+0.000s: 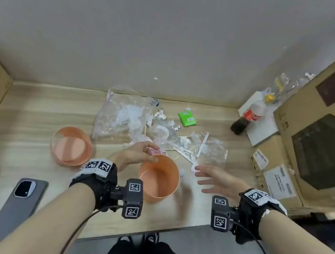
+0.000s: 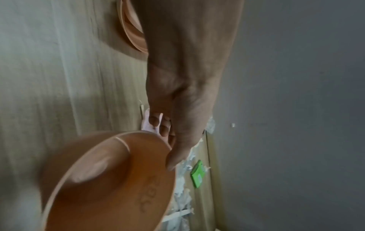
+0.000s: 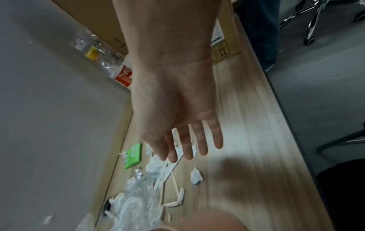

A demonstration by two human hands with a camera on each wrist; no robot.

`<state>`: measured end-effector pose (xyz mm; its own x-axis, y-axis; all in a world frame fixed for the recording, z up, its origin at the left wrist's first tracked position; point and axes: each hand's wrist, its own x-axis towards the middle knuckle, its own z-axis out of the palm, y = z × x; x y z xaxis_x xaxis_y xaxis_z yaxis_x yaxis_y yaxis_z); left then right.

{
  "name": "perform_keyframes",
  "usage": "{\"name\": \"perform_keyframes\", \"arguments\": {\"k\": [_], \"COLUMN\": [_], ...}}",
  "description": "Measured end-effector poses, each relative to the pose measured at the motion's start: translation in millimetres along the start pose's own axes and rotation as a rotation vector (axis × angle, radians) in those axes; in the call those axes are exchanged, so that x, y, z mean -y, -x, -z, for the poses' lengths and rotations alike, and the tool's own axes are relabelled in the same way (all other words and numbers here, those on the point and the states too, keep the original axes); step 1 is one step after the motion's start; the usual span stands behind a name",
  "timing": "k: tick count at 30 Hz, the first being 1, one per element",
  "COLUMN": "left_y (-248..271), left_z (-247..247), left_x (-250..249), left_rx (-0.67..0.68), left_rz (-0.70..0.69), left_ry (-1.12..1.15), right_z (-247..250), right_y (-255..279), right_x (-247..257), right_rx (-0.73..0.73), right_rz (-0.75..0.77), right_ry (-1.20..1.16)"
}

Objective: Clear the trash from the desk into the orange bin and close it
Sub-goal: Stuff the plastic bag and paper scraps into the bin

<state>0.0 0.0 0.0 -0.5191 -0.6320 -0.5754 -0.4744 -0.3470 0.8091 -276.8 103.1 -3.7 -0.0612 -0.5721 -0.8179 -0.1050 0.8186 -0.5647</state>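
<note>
left hand (image 1: 138,155) has its fingers curled at the far rim of the bin (image 1: 159,180), thumb on the rim edge, pinching something small and pink that blurs out in the wrist view, so i can't name it; looks placed to drop it in and steady the bin at once. right hand (image 1: 217,179) is flat, fingers (image 3: 201,140) spread and straight, holding nothing, hovering just right of the bin over loose scraps, probably lining up to sweep or grab the next piece. bin sits open near the front desk (image 1: 39,108) edge, right between the hands, inside looks bare so the job is barely started. lid (image 1: 71,147) lies upside down to the left, parked clear of the trash until closing. the pile (image 1: 173,140) of torn paper, sticks and clear bags (image 1: 121,117) sits just behind the bin, green pack (image 1: 187,118) further back. cola bottle (image 1: 249,117), boxes (image 1: 315,143) and phone (image 1: 15,209) sit off to the sides; can't tell if the bottle counts as trash
</note>
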Motion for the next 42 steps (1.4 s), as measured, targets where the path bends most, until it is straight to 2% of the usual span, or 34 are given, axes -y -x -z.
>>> {"name": "perform_keyframes", "arguments": {"k": [4, 8, 11, 14, 16, 21, 24, 31, 36, 39, 42], "left_y": [-0.2, -1.8, -4.6, -4.4, -6.2, -14.3, -19.1, -24.5, -26.9, -27.9, -31.2], "left_z": [-3.4, 7.2, 17.6, 24.4, 25.9, 19.4, 17.4, 19.6, 20.6, 22.8, 25.2], "left_x": [7.3, 10.6, 15.0, 15.7, 15.6, 10.6, 9.0, 11.1, 12.4, 13.7, 14.5], "left_rx": [-0.045, -0.1, -0.156, -0.181, -0.192, -0.23, -0.244, -0.261, -0.251, -0.223, -0.204], "left_rz": [0.023, -0.002, 0.008, 0.047, 0.07, 0.121, 0.148, 0.184, 0.18, 0.169, 0.162], "left_ry": [-0.037, -0.046, -0.064, -0.016, 0.017, 0.06, 0.07, 0.078, 0.101, 0.109, 0.102], "right_z": [15.5, 38.8, 51.7, 56.6, 59.0, 57.5, 49.3, 44.1, 56.6, 61.5, 70.8], "right_y": [-14.2, -38.1, -67.6, -97.8, -116.0, -158.7, -163.6, -162.3, -154.5, -140.0, -126.1], "right_x": [-14.7, -14.3, -1.9, 11.5, 15.6, 4.5, 13.1, 28.3, 14.0, 7.7, 6.8], "right_rx": [-0.085, -0.235, -0.4, -0.492, -0.481, -0.299, -0.36, -0.518, -0.528, -0.588, -0.61], "right_rz": [0.025, 0.206, 0.29, 0.288, 0.263, 0.158, 0.105, 0.106, 0.22, 0.239, 0.27], "right_ry": [0.031, 0.047, 0.205, 0.418, 0.521, 0.573, 0.645, 0.875, 0.988, 0.973, 0.773]}}
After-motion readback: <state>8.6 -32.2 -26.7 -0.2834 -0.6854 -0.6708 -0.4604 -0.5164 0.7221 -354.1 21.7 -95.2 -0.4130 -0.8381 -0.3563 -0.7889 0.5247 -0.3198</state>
